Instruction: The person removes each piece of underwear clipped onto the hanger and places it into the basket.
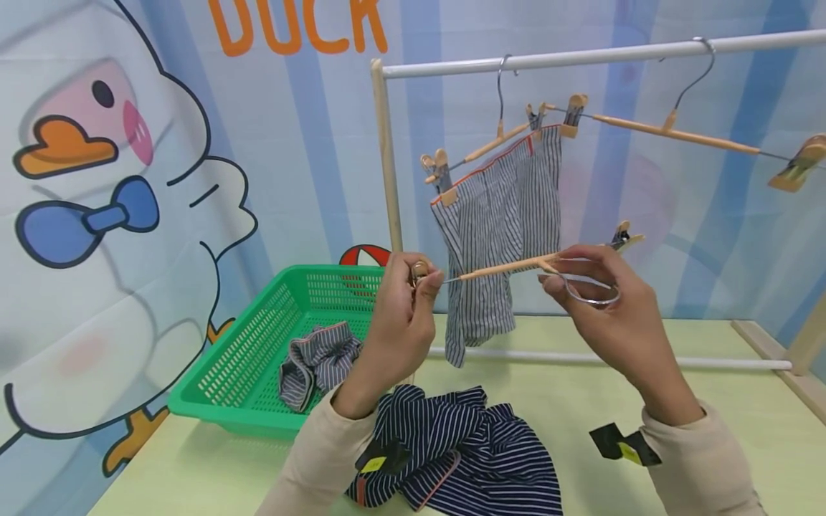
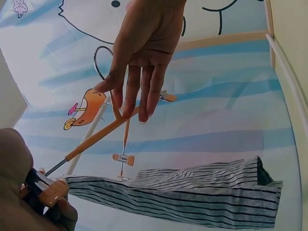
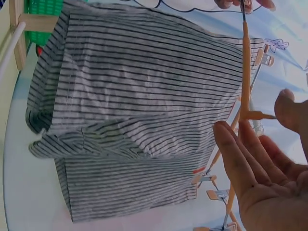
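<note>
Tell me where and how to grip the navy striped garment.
Pinch the navy striped garment by its orange-trimmed edge, probably best from above, on the near side: it lies in a folded heap, and that edge shows on top there. First, the left hand or right hand must leave the hanger.

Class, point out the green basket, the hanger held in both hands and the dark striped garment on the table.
Green basket (image 1: pixel 240 362), head view: its slotted left wall.
Held hanger (image 1: pixel 503 269), head view: its tan bar.
Dark striped garment (image 1: pixel 490 451), head view: middle of its folds.
</note>
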The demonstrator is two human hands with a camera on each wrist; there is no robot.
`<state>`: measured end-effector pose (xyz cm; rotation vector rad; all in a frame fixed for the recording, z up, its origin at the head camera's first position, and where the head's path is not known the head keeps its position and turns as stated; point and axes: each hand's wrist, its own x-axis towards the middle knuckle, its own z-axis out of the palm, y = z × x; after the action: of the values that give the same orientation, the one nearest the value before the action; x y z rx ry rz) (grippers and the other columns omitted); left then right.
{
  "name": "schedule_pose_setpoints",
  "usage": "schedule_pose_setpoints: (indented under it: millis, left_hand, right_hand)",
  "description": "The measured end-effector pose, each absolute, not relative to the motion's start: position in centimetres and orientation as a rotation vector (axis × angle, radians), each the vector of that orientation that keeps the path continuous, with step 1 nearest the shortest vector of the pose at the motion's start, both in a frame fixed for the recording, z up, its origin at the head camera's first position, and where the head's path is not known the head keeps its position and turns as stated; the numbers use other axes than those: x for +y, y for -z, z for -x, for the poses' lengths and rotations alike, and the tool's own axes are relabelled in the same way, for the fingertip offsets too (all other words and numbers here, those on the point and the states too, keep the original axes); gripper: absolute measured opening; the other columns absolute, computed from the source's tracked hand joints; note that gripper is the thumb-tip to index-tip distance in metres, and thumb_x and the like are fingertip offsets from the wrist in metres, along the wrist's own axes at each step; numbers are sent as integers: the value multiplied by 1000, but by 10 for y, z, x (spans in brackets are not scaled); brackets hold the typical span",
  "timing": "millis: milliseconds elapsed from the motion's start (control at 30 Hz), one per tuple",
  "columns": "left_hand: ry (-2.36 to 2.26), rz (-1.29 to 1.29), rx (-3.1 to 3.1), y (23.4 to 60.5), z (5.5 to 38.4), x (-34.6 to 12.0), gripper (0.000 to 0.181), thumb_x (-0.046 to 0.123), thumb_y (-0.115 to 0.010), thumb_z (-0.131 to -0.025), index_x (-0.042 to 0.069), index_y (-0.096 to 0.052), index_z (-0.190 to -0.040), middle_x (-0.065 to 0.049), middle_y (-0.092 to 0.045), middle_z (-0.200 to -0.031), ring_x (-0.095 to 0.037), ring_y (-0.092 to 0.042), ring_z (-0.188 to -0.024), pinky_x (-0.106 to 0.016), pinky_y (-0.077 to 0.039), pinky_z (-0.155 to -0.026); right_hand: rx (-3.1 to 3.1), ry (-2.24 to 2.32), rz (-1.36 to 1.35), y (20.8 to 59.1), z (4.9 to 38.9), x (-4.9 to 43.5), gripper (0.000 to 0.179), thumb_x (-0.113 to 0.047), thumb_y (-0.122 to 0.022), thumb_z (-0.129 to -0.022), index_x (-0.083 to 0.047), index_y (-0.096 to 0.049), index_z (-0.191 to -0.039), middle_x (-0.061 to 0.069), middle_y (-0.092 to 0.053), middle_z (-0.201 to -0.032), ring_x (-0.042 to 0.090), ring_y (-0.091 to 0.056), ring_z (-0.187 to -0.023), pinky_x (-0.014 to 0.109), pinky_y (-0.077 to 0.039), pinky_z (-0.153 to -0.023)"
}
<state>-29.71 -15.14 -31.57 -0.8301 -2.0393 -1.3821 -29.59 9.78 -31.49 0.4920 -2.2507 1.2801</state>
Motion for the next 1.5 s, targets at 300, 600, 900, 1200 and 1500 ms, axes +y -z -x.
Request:
schedule_pose_setpoints:
  millis: [300, 600, 900, 1200, 1500]
  left_hand:
    - [1317, 885, -2049, 320, 291, -140, 11, 9, -46, -105, -1, -43, -107, -14, -41, -99, -14, -33, -70, -24, -32, -65]
    - [1349, 946, -2053, 321, 287, -135, 13, 10, -52, -103, 1, -43, -104, -9, -42, -93, -15, -39, -76, -25, -33, -68]
    - [1459, 1049, -2066, 324, 278, -126, 15, 12, -55, -102, 5, -43, -107, -8, -47, -85, -12, -42, -70, -23, -38, -64]
    - [1405, 1048, -2108, 328, 274, -118, 14, 14, -56, -102, 6, -54, -113, -8, -53, -103, -10, -45, -78, -20, -42, -66]
    - [1240, 1116, -2153, 329, 270, -114, 28, 17, -57, -101, 7, -57, -127, -6, -49, -99, -9, -41, -79, -19, -41, -68]
  right_hand:
    - [-2129, -1519, -522, 315, 299, 91, 33, -25, -57, -101, -9, -62, -130, -20, -73, -107, -1, -71, -98, 16, -54, -87]
    - [-2068, -1487, -430, 320, 303, 86, 34, -21, -60, -100, -10, -63, -131, -23, -69, -104, -5, -70, -96, 12, -52, -88]
    - [-1915, -1670, -311, 320, 302, 80, 34, -24, -60, -100, -8, -66, -129, -14, -72, -104, 0, -71, -95, 10, -52, -86]
    - [-1968, -1538, -296, 322, 304, 79, 34, -26, -44, -106, -3, -64, -120, -12, -63, -103, 3, -64, -96, 10, -51, -86]
    - [-2012, -1657, -416, 322, 305, 89, 31, -30, -43, -106, -6, -60, -116, -6, -64, -109, 0, -66, -104, 12, -51, -91]
